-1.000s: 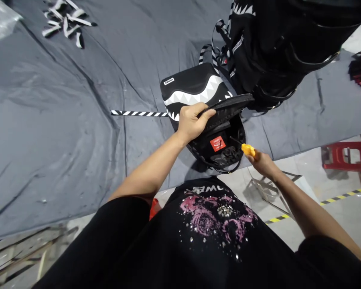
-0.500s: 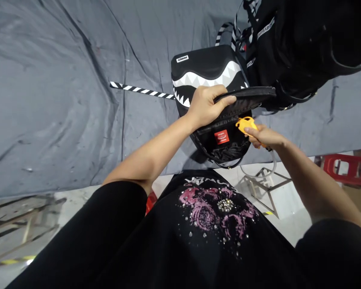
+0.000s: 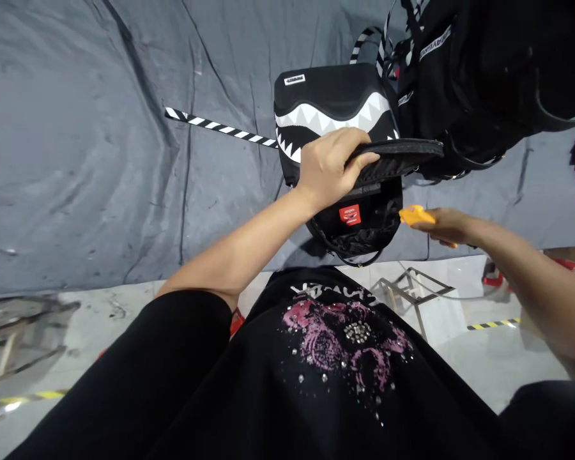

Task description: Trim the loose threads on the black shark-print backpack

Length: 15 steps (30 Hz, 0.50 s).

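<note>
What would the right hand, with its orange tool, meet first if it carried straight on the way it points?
Probably the open backpack: the right hand aims its orange tool leftward at the bag's right edge, though depth is unclear.

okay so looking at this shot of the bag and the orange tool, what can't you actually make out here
Head view only:
- Orange tool: its rear is hidden in the right hand; no blade or tip shows, so its type is unclear.
- Bag interior: dark, and partly covered by the flap that the left hand grips.
- Red label: print too small.
- Black pile: cut off by the top edge.
</note>
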Available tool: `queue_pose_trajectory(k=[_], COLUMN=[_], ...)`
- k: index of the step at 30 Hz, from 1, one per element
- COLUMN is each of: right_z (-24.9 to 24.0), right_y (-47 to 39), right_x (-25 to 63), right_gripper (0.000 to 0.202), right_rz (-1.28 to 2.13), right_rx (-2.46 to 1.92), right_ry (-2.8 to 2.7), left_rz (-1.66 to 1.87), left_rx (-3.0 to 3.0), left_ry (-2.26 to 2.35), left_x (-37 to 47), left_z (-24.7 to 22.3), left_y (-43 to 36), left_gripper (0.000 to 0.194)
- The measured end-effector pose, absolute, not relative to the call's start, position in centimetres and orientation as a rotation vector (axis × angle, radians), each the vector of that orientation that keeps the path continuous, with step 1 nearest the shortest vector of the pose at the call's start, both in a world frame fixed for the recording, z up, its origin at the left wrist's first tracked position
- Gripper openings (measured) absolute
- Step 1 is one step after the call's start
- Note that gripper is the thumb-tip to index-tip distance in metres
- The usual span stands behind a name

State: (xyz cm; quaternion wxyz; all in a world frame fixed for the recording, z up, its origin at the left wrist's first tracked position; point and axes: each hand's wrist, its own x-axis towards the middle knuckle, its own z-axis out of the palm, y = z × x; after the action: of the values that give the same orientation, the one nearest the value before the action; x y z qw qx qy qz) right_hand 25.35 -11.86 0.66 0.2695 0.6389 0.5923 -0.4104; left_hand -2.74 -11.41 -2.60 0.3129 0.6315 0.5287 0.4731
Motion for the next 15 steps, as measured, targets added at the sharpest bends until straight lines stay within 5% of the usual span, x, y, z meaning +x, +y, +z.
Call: queue_pose_trajectory(k=[7,13,15], right_z=[0.7,-2.3,-2.9], right_y=[-8.8,-5.2,-4.6], right_x=[23.2,24.5,25.3], right_gripper=[0.041,0.056,0.057], right_rz=[-1.158,-0.753,-0.752], right_rx=[1.53,1.24,1.128], right_ry=[1.848,2.062,2.091], left_rz=[0.272,-0.23,-0.306], left_rx=[2.019,1.833,1.808], left_ry=[0.628,1.087,1.067], left_x=[1.5,4.4,5.0], left_z=[-5.4,-14.5,-16.1], left_y=[-21.0,-18.5,-16.9], left_gripper=[0.018,0.046,0.042])
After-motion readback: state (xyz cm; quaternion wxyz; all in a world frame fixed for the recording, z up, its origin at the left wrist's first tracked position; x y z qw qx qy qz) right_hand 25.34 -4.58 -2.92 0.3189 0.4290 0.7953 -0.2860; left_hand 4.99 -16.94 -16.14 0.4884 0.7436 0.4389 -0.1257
